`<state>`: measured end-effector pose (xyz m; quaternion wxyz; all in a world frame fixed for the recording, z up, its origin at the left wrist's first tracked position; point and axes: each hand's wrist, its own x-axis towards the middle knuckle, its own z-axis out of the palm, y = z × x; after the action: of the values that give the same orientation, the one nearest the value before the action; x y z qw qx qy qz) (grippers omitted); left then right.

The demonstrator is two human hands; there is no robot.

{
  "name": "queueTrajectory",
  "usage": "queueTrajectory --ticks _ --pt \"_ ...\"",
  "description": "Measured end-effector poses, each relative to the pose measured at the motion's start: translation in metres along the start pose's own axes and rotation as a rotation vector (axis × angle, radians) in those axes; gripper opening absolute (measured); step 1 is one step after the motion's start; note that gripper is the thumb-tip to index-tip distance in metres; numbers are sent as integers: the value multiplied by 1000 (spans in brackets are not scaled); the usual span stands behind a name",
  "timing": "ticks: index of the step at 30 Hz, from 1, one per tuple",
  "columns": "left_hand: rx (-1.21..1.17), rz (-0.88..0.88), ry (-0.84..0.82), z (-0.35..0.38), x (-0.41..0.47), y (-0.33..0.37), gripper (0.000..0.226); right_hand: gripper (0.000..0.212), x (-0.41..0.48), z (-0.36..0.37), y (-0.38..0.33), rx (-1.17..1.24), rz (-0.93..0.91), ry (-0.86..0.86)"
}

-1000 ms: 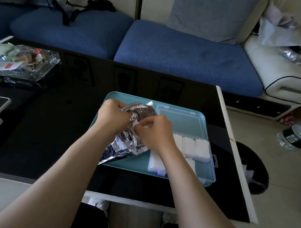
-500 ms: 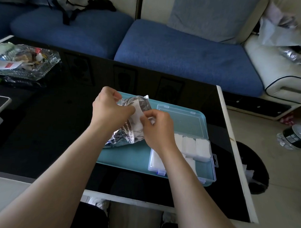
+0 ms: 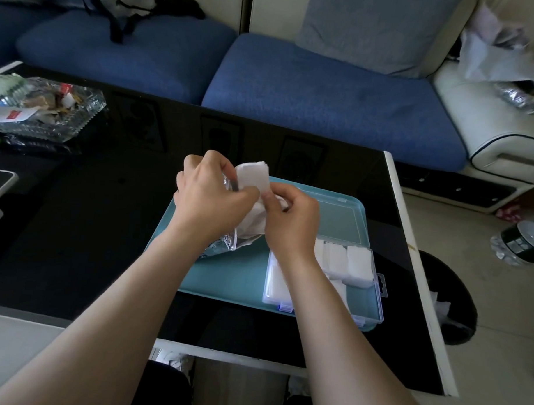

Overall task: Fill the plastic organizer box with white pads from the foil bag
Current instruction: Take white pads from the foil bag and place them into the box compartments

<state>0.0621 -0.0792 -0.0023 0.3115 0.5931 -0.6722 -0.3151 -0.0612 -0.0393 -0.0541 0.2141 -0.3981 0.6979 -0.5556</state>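
Seemingly the plastic organizer box (image 3: 379,292) was part-filled with white pads (image 3: 359,261). Left hand (image 3: 211,194) gripped the foil bag (image 3: 237,242); right hand (image 3: 292,221) pinched more.

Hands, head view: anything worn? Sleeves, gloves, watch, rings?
Nothing worn shows. Left hand and right hand: no gloves. Left forearm and right forearm are bare to the frame's bottom edge: no sleeve, watch or band. No rings visible, though some fingers are hidden.

Two hands are showing — a left hand (image 3: 210,200), a right hand (image 3: 292,224) — plus one bag (image 3: 237,243), one box (image 3: 337,220), one tray (image 3: 227,275); pads (image 3: 357,261) are blurring, uncountable.
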Motion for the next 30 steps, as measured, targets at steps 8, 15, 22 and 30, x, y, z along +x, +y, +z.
queueTrajectory --ticks 8,15,22,30 --pt "303 27 -54 9 -4 -9 58 18 4 -7 -7 371 273 -6" --pt "431 179 -49 14 -5 -8 23 14 11 -15 -12 510 357 28" --pt "178 350 177 26 -3 0 16 9 14 -43 -28 439 384 -29" --pt "-589 -50 -169 29 -25 50 53 9 1 -81 -47 286 225 -116"
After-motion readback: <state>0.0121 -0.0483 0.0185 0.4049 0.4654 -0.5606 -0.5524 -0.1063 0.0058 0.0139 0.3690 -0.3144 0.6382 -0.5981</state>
